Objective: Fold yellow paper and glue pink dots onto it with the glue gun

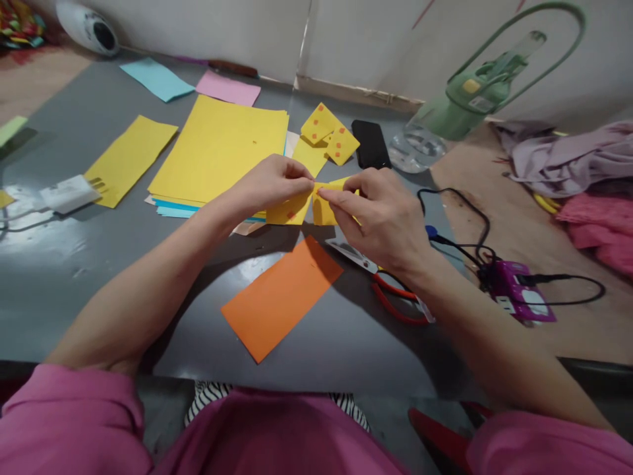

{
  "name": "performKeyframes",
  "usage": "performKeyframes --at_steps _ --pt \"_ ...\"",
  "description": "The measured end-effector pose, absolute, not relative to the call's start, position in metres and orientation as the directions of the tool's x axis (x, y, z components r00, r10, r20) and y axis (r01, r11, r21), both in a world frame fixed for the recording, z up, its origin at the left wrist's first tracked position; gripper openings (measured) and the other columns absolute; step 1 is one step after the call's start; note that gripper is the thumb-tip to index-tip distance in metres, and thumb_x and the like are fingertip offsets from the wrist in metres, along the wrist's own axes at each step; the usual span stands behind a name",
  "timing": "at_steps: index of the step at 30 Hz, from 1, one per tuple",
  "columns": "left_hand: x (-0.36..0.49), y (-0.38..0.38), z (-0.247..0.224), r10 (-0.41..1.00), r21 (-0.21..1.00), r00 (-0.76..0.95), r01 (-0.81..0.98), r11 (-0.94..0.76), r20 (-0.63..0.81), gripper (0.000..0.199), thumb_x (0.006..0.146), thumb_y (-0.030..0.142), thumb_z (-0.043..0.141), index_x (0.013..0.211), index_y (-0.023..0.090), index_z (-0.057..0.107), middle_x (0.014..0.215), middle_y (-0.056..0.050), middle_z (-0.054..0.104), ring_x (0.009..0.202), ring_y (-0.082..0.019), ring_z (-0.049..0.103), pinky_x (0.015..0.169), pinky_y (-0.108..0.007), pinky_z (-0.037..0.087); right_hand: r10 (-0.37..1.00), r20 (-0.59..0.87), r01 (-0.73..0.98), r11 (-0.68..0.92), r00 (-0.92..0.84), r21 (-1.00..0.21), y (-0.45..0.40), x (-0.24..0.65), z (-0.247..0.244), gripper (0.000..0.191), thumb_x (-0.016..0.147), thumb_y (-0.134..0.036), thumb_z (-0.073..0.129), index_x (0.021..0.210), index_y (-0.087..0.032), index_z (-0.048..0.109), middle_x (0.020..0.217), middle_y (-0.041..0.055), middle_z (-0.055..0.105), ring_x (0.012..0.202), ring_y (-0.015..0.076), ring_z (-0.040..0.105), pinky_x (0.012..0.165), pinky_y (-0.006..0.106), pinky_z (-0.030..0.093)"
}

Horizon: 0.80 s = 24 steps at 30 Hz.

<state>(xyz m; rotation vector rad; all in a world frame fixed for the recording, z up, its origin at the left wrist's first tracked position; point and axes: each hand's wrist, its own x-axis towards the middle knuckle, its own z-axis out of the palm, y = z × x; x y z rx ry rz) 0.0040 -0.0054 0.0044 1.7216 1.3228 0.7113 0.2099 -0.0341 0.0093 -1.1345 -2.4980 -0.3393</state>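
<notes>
My left hand (279, 181) pinches the left part of a folded yellow paper piece (324, 212) in the middle of the table. From the right, the fingertips of my right hand (378, 211) close on the same paper. An orange-red mark shows on its lower left part. Just beyond lie two yellow folded papers (321, 124) with orange-red squares on them. An orange paper strip (281, 300) lies nearer to me. Scissors with red handles (390, 284) rest partly under my right hand, blades pointing left.
A stack of yellow sheets (222, 148) lies left of my hands, with blue sheets under it. Behind are a black phone (370, 144) and a green-topped bottle (445, 112). A white charger (70, 194) sits at left; a purple power strip (524, 290) with cables is at right.
</notes>
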Motion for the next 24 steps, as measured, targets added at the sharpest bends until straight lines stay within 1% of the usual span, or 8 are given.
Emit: performKeyframes --at_steps 4,8,11,15,18,21,23,24 --pt "0.005 -0.005 0.003 0.955 0.883 0.291 0.463 -0.084 -0.062 0.023 0.077 0.031 0.057 0.086 0.017 0.073 0.066 -0.002 0.058 0.062 -0.012 0.051 0.058 -0.026 0.037 0.651 0.421 0.758 0.633 -0.632 0.158 -0.035 0.213 0.004 0.035 0.099 -0.023 0.042 0.117 -0.029 0.071 0.091 0.0079 0.066 0.083 0.0228 0.056 0.074 0.038 0.045" --pt "0.005 -0.004 -0.001 0.957 0.883 0.281 0.463 -0.074 -0.068 0.023 0.078 0.031 0.058 0.086 0.017 0.073 0.066 -0.001 0.056 0.06 -0.011 0.049 0.058 -0.026 0.034 0.647 0.424 0.761 0.62 -0.634 0.19 -0.034 0.215 -0.001 0.036 0.099 -0.023 0.041 0.119 -0.028 0.07 0.093 0.0086 0.066 0.085 0.0237 0.056 0.074 0.038 0.045" --pt "0.005 -0.003 -0.003 0.957 0.886 0.283 0.458 -0.073 -0.068 0.022 0.078 0.032 0.058 0.085 0.017 0.073 0.067 -0.001 0.057 0.06 -0.011 0.049 0.058 -0.026 0.034 0.649 0.436 0.765 0.621 -0.624 0.171 -0.035 0.215 -0.002 0.036 0.098 -0.021 0.042 0.12 -0.029 0.069 0.094 0.0085 0.066 0.085 0.0241 0.056 0.076 0.039 0.045" --pt "0.004 -0.002 -0.003 0.956 0.893 0.287 0.444 -0.074 -0.063 0.022 0.076 0.032 0.059 0.084 0.018 0.073 0.07 -0.002 0.06 0.062 -0.013 0.052 0.059 -0.028 0.037 0.668 0.439 0.768 0.635 -0.601 0.085 -0.035 0.214 -0.003 0.037 0.096 -0.02 0.043 0.119 -0.03 0.069 0.092 0.008 0.065 0.086 0.0243 0.055 0.077 0.04 0.045" --pt "0.005 -0.003 -0.002 0.955 0.891 0.287 0.45 -0.062 -0.078 0.021 0.076 0.032 0.059 0.084 0.018 0.073 0.07 -0.002 0.061 0.063 -0.013 0.054 0.06 -0.028 0.037 0.664 0.431 0.764 0.638 -0.611 0.099 -0.034 0.213 -0.004 0.036 0.096 -0.02 0.043 0.117 -0.031 0.07 0.089 0.0066 0.063 0.083 0.0231 0.054 0.076 0.038 0.044" --pt "0.005 -0.003 -0.001 0.955 0.888 0.281 0.457 -0.05 -0.09 0.021 0.077 0.031 0.059 0.086 0.018 0.074 0.07 -0.003 0.062 0.063 -0.014 0.054 0.059 -0.027 0.037 0.648 0.444 0.759 0.64 -0.619 0.125 -0.033 0.216 -0.002 0.037 0.097 -0.021 0.042 0.121 -0.031 0.068 0.09 0.0061 0.064 0.084 0.0228 0.055 0.077 0.037 0.045" --pt "0.005 -0.003 -0.001 0.955 0.89 0.283 0.453 -0.049 -0.091 0.021 0.077 0.03 0.059 0.085 0.018 0.074 0.069 -0.003 0.062 0.063 -0.014 0.055 0.059 -0.027 0.038 0.659 0.46 0.769 0.633 -0.595 0.088 -0.035 0.22 0.0 0.034 0.097 -0.024 0.044 0.121 -0.03 0.068 0.092 0.007 0.064 0.088 0.0239 0.057 0.079 0.038 0.046" --pt "0.005 -0.003 -0.001 0.954 0.89 0.285 0.452 -0.05 -0.092 0.021 0.077 0.03 0.059 0.085 0.018 0.074 0.069 -0.003 0.062 0.063 -0.014 0.055 0.058 -0.027 0.038 0.673 0.462 0.776 0.628 -0.578 0.055 -0.037 0.223 0.001 0.03 0.097 -0.026 0.046 0.118 -0.029 0.069 0.093 0.0075 0.064 0.09 0.0245 0.058 0.079 0.039 0.047"
